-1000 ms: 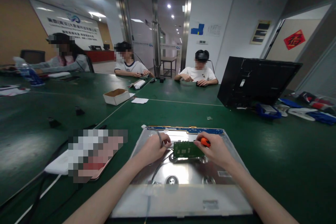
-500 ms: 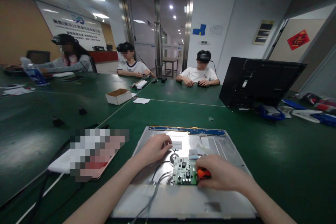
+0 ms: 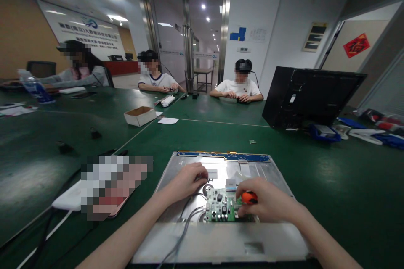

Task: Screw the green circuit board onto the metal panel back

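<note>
A flat metal-backed display panel (image 3: 274, 180) lies in front of me with a green circuit board (image 3: 217, 207) on its middle. My right hand (image 3: 267, 201) is closed around an orange and black screwdriver handle (image 3: 249, 197) at the board's right edge; the tool's shaft is hidden. Over the panel's upper left, my left hand (image 3: 189, 180) has its fingers curled toward the thumb; whatever they hold, if anything, is hidden. Grey cables (image 3: 186, 231) run from the board's left side toward me. A blue board strip (image 3: 221, 156) lines the panel's far edge.
To the left lie a white device (image 3: 67, 197) and a pink phone-like slab (image 3: 126, 189), with cables. Farther off are a small open box (image 3: 140, 116) and paper (image 3: 168, 121). A black monitor casing (image 3: 309, 101) stands at right. Several people sit across the green table (image 3: 341, 180).
My right hand has shifted slightly with the screwdriver, and more of the orange handle shows. My left fingers have curled closer to the thumb. The whole view has moved a little.
</note>
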A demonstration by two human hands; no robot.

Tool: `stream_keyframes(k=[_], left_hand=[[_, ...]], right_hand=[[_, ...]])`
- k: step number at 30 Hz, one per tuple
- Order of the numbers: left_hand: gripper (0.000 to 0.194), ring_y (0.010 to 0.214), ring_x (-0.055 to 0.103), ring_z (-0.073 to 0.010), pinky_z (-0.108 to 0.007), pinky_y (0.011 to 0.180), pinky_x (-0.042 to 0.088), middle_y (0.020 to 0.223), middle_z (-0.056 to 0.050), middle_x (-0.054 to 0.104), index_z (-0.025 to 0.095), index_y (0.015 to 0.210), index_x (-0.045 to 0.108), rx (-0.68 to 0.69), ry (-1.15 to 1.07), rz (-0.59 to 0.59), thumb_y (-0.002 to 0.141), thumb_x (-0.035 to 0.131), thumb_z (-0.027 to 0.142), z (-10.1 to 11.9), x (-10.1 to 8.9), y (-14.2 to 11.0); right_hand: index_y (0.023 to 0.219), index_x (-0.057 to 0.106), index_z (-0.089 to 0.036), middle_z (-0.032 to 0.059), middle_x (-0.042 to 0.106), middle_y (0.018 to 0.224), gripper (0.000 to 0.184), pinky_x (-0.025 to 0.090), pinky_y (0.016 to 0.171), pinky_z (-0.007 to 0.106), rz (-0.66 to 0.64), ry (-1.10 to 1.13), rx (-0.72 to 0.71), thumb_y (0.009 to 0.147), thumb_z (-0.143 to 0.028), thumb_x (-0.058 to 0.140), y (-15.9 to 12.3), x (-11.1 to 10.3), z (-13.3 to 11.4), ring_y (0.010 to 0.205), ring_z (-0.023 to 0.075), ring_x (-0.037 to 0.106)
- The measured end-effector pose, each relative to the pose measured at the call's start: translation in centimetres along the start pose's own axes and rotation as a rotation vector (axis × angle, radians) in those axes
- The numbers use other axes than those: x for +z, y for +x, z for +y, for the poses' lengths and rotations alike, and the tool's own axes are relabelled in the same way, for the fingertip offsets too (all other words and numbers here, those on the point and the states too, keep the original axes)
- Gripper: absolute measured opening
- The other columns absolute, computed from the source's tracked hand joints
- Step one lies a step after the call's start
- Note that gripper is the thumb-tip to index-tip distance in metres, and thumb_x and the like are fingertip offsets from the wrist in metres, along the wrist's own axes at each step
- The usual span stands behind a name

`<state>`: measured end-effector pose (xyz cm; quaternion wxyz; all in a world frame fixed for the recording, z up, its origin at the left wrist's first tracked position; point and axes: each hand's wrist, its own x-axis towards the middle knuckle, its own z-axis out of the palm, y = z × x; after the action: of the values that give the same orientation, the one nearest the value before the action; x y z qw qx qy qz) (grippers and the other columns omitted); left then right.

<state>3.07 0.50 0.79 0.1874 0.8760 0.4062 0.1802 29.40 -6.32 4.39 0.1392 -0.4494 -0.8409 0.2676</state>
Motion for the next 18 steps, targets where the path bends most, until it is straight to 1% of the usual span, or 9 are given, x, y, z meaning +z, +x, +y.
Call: stream_keyframes(k=[3, 5, 6, 8, 10, 12, 14, 16, 18], left_hand=[[0.007, 0.076, 0.058, -0.0189, -0.028, 0.069, 0.041, 0.081, -0.003, 0.063, 0.017, 0.078, 0.062, -0.014, -0.006, -0.011, 0.082, 0.058, 0.017, -0.1, 0.0, 0.0], [0.008, 0.075, 0.057, -0.0187, -0.027, 0.068, 0.04, 0.079, -0.003, 0.063, 0.017, 0.076, 0.061, -0.031, -0.008, -0.008, 0.083, 0.057, 0.019, 0.0, -0.2, 0.0], [0.009, 0.074, 0.057, -0.0187, -0.027, 0.067, 0.04, 0.078, -0.002, 0.062, 0.018, 0.076, 0.06, -0.045, -0.012, 0.003, 0.084, 0.056, 0.02, 0.1, -0.4, 0.0], [0.011, 0.073, 0.056, -0.0186, -0.027, 0.066, 0.04, 0.077, -0.002, 0.062, 0.018, 0.076, 0.058, -0.082, -0.03, 0.03, 0.085, 0.053, 0.022, 0.3, -0.8, 0.0], [0.012, 0.072, 0.056, -0.0183, -0.026, 0.064, 0.04, 0.076, -0.001, 0.063, 0.018, 0.076, 0.057, -0.12, -0.061, 0.049, 0.086, 0.051, 0.023, 0.5, -1.1, 0.0], [0.012, 0.07, 0.055, -0.0175, -0.026, 0.062, 0.039, 0.074, -0.001, 0.062, 0.018, 0.076, 0.056, -0.138, -0.106, 0.048, 0.084, 0.05, 0.023, 0.6, -1.3, 0.0], [0.01, 0.066, 0.054, -0.0162, -0.025, 0.06, 0.039, 0.071, 0.0, 0.06, 0.018, 0.075, 0.057, -0.139, -0.163, 0.03, 0.082, 0.052, 0.023, 0.6, -1.3, 0.0], [0.009, 0.064, 0.053, -0.015, -0.024, 0.058, 0.04, 0.069, 0.001, 0.059, 0.017, 0.074, 0.058, -0.14, -0.233, -0.014, 0.08, 0.054, 0.023, 0.6, -1.2, 0.0], [0.009, 0.063, 0.053, -0.0141, -0.023, 0.058, 0.04, 0.067, 0.002, 0.059, 0.017, 0.073, 0.058, -0.153, -0.307, -0.068, 0.078, 0.057, 0.024, 0.5, -0.9, 0.0]], right_hand=[[0.084, 0.067, -0.022, 0.0, 0.068, 0.079, 0.007, 0.044, 0.069, 0.028, 0.198, 0.101, -0.058, 0.081, -0.029, 0.066, -0.3, -1.1, 0.1, 0.073, 0.016, 0.061], [0.078, 0.066, -0.022, 0.0002, 0.066, 0.073, 0.012, 0.045, 0.065, 0.028, 0.409, 0.161, -0.106, 0.084, -0.03, 0.061, -0.6, -1.6, 0.3, 0.067, 0.0156, 0.059], [0.075, 0.065, -0.022, 0.0, 0.064, 0.068, 0.015, 0.044, 0.059, 0.027, 0.531, 0.214, -0.112, 0.085, -0.032, 0.06, -0.7, -1.8, 0.4, 0.06, 0.0145, 0.057], [0.072, 0.063, -0.021, -0.001, 0.061, 0.062, 0.019, 0.039, 0.047, 0.025, 0.733, 0.408, -0.096, 0.086, -0.034, 0.058, -0.8, -1.8, 0.7, 0.046, 0.0113, 0.049], [0.074, 0.064, -0.021, -0.0003, 0.061, 0.061, 0.022, 0.036, 0.041, 0.025, 0.826, 0.688, -0.086, 0.085, -0.038, 0.056, -0.7, -1.7, 1.1, 0.042, 0.011, 0.047], [0.076, 0.066, -0.02, 0.0027, 0.063, 0.065, 0.028, 0.04, 0.045, 0.026, 0.812, 0.945, -0.081, 0.083, -0.043, 0.054, -0.2, -1.3, 1.5, 0.048, 0.0141, 0.053], [0.074, 0.067, -0.018, 0.0049, 0.064, 0.065, 0.038, 0.042, 0.046, 0.027, 0.729, 1.116, -0.033, 0.082, -0.051, 0.049, 0.4, -0.8, 2.0, 0.051, 0.0159, 0.056], [0.071, 0.066, -0.018, 0.0046, 0.062, 0.059, 0.048, 0.039, 0.042, 0.026, 0.621, 1.211, 0.056, 0.082, -0.058, 0.044, 1.1, 0.0, 2.4, 0.045, 0.0141, 0.051], [0.068, 0.065, -0.017, 0.0034, 0.058, 0.053, 0.052, 0.033, 0.039, 0.024, 0.535, 1.242, 0.135, 0.081, -0.062, 0.042, 1.7, 0.9, 2.9, 0.04, 0.012, 0.045]])
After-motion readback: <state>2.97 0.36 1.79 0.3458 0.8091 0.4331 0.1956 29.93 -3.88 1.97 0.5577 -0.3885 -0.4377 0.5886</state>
